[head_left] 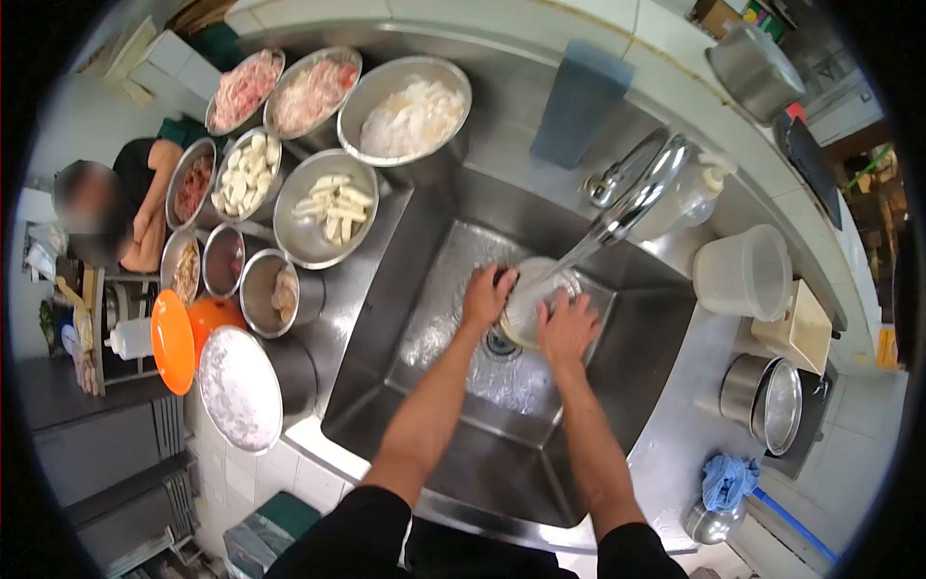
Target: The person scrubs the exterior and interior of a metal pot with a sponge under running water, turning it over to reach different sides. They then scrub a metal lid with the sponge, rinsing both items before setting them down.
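Note:
A pale, round bowl-like container [527, 301] is under the running tap [617, 224], low in the steel sink [367, 318]. Water streams from the spout onto it. My left hand [487, 299] grips its left side, fingers curled over the rim. On the right side, my right hand [569, 330] holds it with fingers bent over the edge. Below the container the drain [500, 344] shows partly, and shallow water wets the sink floor. The container's underside is hidden.
Left of the sink stand several steel bowls of food, including one with pale cut sticks [333, 207]. An orange bowl [174, 343] and a white-dusted pot [239, 391] sit nearer. At right are a plastic tub [741, 273] and steel pots [762, 400]. Another person [145, 193] is at far left.

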Demonstrator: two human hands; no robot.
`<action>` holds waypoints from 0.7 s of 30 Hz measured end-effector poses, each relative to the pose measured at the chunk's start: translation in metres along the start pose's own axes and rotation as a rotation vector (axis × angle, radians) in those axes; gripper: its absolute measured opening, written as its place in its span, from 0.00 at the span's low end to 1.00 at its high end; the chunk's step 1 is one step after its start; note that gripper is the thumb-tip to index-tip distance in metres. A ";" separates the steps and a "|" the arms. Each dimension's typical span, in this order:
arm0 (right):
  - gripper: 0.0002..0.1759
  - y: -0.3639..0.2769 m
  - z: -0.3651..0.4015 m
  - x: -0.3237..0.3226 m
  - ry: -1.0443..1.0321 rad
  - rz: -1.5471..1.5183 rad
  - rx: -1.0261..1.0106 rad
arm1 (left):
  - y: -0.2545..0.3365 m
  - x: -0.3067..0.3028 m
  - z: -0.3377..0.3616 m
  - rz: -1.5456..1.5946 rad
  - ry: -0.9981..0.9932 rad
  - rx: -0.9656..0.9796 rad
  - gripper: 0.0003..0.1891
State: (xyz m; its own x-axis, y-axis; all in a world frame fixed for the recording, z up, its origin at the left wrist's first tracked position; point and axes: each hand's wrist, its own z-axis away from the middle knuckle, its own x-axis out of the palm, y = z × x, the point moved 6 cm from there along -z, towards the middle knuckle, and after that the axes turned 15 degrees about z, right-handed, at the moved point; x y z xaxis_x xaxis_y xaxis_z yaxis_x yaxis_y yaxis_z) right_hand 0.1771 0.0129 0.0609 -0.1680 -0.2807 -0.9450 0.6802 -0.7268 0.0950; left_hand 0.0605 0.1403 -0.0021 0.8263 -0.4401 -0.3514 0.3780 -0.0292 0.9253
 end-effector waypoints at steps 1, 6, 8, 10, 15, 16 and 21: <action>0.23 -0.002 -0.008 0.003 0.071 0.020 -0.028 | -0.005 -0.003 -0.017 0.055 -0.113 0.043 0.20; 0.30 -0.037 -0.034 0.017 0.386 0.070 -0.163 | -0.014 -0.007 0.007 0.143 0.059 0.056 0.19; 0.29 -0.044 -0.031 0.011 0.256 0.059 -0.173 | -0.022 -0.016 0.041 0.168 0.371 -0.015 0.18; 0.28 -0.053 -0.020 0.019 0.192 0.074 -0.181 | -0.034 -0.018 0.074 0.165 0.429 -0.089 0.19; 0.29 -0.070 -0.003 0.024 0.073 0.001 -0.144 | -0.050 -0.049 0.005 0.076 -0.003 -0.107 0.20; 0.30 -0.072 -0.005 0.024 0.087 0.006 -0.180 | -0.057 -0.047 -0.004 0.073 -0.013 -0.111 0.20; 0.28 -0.078 -0.008 0.030 0.319 0.028 -0.308 | -0.057 -0.054 0.053 0.186 0.184 -0.120 0.22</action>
State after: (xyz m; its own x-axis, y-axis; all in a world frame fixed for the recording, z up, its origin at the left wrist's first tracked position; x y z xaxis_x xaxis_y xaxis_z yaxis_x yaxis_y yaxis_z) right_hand 0.1251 0.0664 0.0228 0.0495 -0.0549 -0.9973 0.8705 -0.4871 0.0700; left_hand -0.0277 0.1177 -0.0279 0.9439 -0.2573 -0.2071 0.2503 0.1480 0.9568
